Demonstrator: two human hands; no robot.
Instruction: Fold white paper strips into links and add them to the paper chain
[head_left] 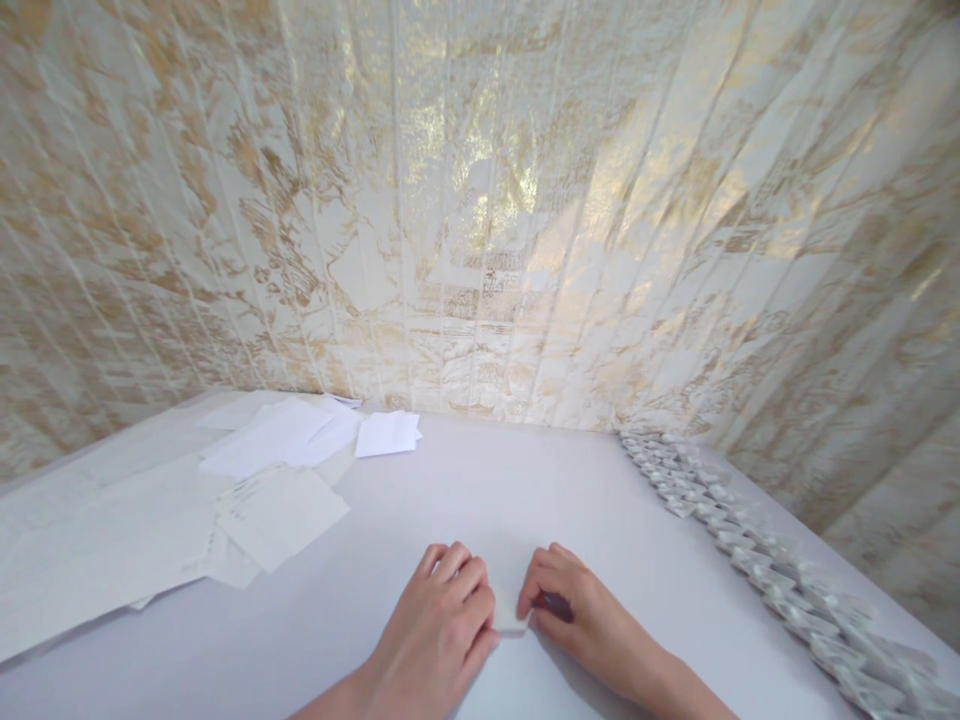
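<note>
A small, flat white paper piece (510, 628) sits low over the smooth white bench (517, 490), its left end gripped by the curled left hand (446, 620), its right edge pinched by the right hand (577, 605). Loose white paper sheets (112, 530) spread leftward.

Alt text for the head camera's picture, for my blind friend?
A person's left hand and right hand touch a small white piece on a pale table. White sheets lie at left; a band of overlapping grey-white pieces runs along the right, before a gold-patterned backdrop.
</note>
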